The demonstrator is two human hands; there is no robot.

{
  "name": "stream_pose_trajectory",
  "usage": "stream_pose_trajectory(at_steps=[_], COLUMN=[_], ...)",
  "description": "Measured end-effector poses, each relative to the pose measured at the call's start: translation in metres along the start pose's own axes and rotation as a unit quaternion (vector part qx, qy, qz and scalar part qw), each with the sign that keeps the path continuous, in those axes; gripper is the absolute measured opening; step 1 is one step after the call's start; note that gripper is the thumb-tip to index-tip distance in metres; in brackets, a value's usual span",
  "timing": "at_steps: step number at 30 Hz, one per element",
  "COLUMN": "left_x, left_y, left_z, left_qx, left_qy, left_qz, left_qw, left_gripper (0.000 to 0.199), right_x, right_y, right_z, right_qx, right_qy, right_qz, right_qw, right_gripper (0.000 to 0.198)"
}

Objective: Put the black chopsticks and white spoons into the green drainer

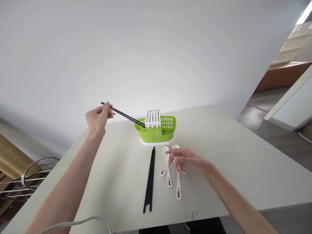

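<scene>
Cable (pixel 70 223) | left hand (pixel 97 117) pinching chopsticks (pixel 126 116) (tips at basket (pixel 154 136)) | right hand (pixel 186 158) loose over spoons (pixel 178 184)

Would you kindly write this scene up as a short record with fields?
Container: green perforated oval basket, white slatted rack over its middle
On pale tabletop: three long-handled white spoons, several slender black chopsticks
Left hand: pinches two thin black sticks, far ends at the basket's left end
Right hand: fingers spread over the spoons; contact unclear
</scene>
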State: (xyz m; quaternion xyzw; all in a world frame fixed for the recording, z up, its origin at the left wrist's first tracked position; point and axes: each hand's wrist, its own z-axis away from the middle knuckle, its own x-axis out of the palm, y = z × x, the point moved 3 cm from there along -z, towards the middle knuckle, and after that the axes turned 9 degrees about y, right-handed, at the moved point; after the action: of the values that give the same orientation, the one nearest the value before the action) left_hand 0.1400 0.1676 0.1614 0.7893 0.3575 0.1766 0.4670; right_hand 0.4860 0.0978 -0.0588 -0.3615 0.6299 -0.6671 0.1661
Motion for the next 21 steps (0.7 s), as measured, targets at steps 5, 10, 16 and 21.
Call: stream_pose_trajectory(at_steps=[5, 10, 16, 21], left_x=[0.037, 0.053, 0.063, 0.064], left_y=[-0.025, -0.042, -0.055, -0.064], left_z=[0.005, 0.003, 0.010, 0.009], left_qx=[0.004, 0.030, 0.060, 0.027], left_qy=[-0.049, -0.075, -0.102, -0.128], left_qz=[-0.065, -0.137, -0.176, -0.197], left_qw=[0.997, 0.987, 0.977, 0.972], left_gripper=[0.029, 0.028, 0.032, 0.036], right_x=[0.001, 0.001, 0.001, 0.000], right_y=[0.000, -0.001, -0.002, -0.001], right_z=[-0.001, -0.002, -0.001, 0.000], right_qx=[0.007, 0.002, 0.004, 0.003], right_qy=[0.006, 0.007, 0.014, 0.015], right_qz=[0.002, -0.002, 0.005, 0.005], right_qw=[1.000, 1.000, 1.000, 1.000], right_gripper=[0.048, 0.050, 0.048, 0.049])
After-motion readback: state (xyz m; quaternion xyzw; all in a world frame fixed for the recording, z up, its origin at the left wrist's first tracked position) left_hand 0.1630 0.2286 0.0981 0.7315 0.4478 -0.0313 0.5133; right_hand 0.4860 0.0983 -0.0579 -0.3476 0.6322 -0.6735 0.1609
